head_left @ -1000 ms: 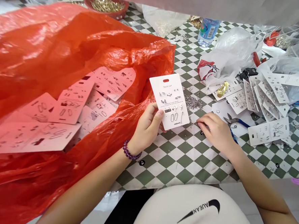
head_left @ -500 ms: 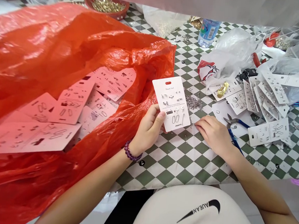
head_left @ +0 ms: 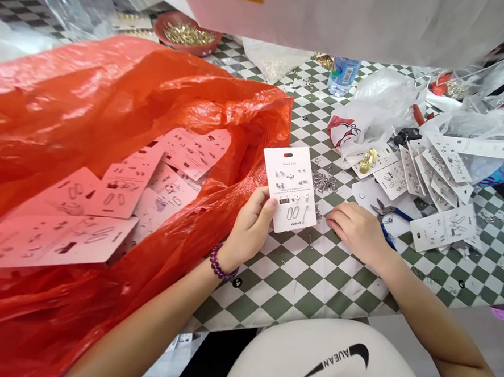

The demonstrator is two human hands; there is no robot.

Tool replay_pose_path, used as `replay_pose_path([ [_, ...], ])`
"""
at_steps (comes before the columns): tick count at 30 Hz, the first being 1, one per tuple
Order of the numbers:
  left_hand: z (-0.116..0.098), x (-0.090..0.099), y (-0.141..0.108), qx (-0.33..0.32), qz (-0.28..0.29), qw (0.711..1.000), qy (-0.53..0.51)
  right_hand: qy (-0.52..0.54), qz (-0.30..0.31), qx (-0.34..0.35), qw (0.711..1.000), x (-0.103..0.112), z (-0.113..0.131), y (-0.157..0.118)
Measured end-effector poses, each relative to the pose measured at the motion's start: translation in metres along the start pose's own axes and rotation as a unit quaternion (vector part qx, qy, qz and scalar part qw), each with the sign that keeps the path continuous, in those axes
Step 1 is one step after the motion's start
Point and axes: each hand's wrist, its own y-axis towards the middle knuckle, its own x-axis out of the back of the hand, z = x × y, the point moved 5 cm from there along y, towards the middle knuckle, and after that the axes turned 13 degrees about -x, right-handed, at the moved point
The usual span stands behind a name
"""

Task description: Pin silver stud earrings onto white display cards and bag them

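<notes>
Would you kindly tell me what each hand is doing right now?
Left hand: closed on the earring card.
Right hand: fingertips together over the table; whether they hold anything cannot be told.

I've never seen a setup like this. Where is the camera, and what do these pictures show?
No machine here, just a person's bare hands, seen by one head-worn camera looking forward and down.

The left hand holds a white card of small jewellery. The right hand is near small silver pieces on the checkered table; whether its fingers pinch anything, I can't tell.

Left is a red bag containing more cards; right, blue-handled pliers.
</notes>
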Motion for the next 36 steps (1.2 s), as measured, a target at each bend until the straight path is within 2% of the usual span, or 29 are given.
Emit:
replay_pose_path([
  [2,0.001,0.000,0.000,0.003,0.001,1.000,-0.008,0.041,-0.016,-0.006,0.999,0.004,0.001,0.000],
  [4,0.002,-0.002,-0.001,0.009,0.008,1.000,-0.018,0.126,-0.041,-0.022,0.991,0.012,0.001,-0.001],
  [9,0.007,-0.015,-0.004,0.040,0.078,0.991,-0.101,0.328,-0.072,-0.084,0.938,0.025,0.002,-0.004],
  [13,0.009,-0.021,-0.009,0.046,0.099,0.986,-0.129,0.424,-0.059,-0.140,0.893,0.019,0.000,-0.006],
  [17,0.010,-0.022,-0.011,0.049,0.096,0.987,-0.116,0.460,-0.058,-0.172,0.870,0.019,-0.001,-0.007],
  [21,0.009,-0.024,-0.011,0.054,0.095,0.987,-0.118,0.509,0.009,-0.173,0.843,0.017,0.009,-0.007],
  [24,0.007,-0.027,-0.012,0.047,0.121,0.985,-0.113,0.483,0.032,-0.151,0.862,0.015,0.019,-0.007],
  [27,0.005,-0.030,-0.015,0.045,0.148,0.983,-0.098,0.417,-0.004,-0.108,0.902,0.017,0.027,-0.005],
  [30,0.001,-0.033,-0.018,0.045,0.168,0.980,-0.094,0.379,-0.044,-0.068,0.922,0.020,0.033,-0.005],
  [32,-0.003,-0.035,-0.018,0.032,0.179,0.980,-0.080,0.375,-0.048,-0.072,0.923,0.018,0.034,-0.006],
  [36,-0.008,-0.035,-0.015,-0.005,0.189,0.982,-0.026,0.406,-0.013,-0.136,0.904,0.009,0.029,-0.009],
])
